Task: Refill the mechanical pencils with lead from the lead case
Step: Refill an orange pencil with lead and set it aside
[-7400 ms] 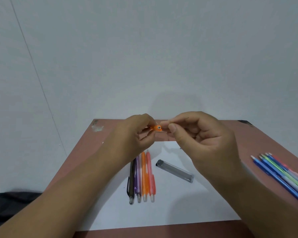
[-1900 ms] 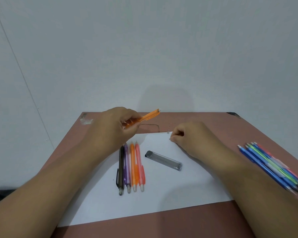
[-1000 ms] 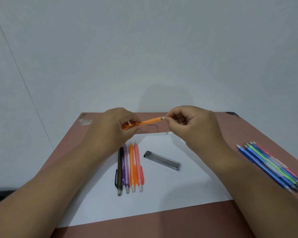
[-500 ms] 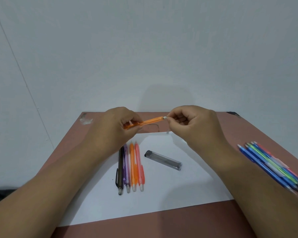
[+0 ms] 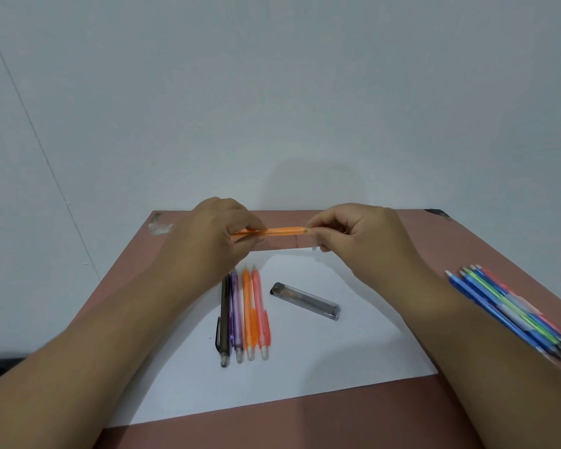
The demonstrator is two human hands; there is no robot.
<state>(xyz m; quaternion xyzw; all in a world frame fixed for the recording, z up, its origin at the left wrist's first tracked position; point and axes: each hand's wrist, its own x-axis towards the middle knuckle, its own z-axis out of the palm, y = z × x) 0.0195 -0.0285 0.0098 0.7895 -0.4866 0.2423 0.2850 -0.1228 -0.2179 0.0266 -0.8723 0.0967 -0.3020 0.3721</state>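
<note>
A plain pale wall is rising behind a reddish-brown desk (image 5: 305, 416), on which a white sheet of paper (image 5: 321, 358) is serving as the work area. The left hand (image 5: 214, 238) is curling closed around the front portion of an orange mechanical pencil (image 5: 284, 231), holding it nearly level above the far edge of the sheet. The right hand (image 5: 353, 234) is pinching at the pencil's rear end with thumb and forefinger pressed together; whether a cap or eraser is sitting between them cannot be told, as the fingertips are covering it. The step in hand is judged to be the closing of the rear end after loading. To do this well, the barrel is best kept steady and level in the left hand while the right is pushing straight along the axis, so that no lead is snapping or spilling out.

The lead case (image 5: 306, 300) is lying on the sheet just right of a row of 4 pencils (image 5: 244, 315), black, purple, orange and pink. A second bundle of blue, green and red pencils (image 5: 512, 314) is lying well apart at the desk's right edge.
</note>
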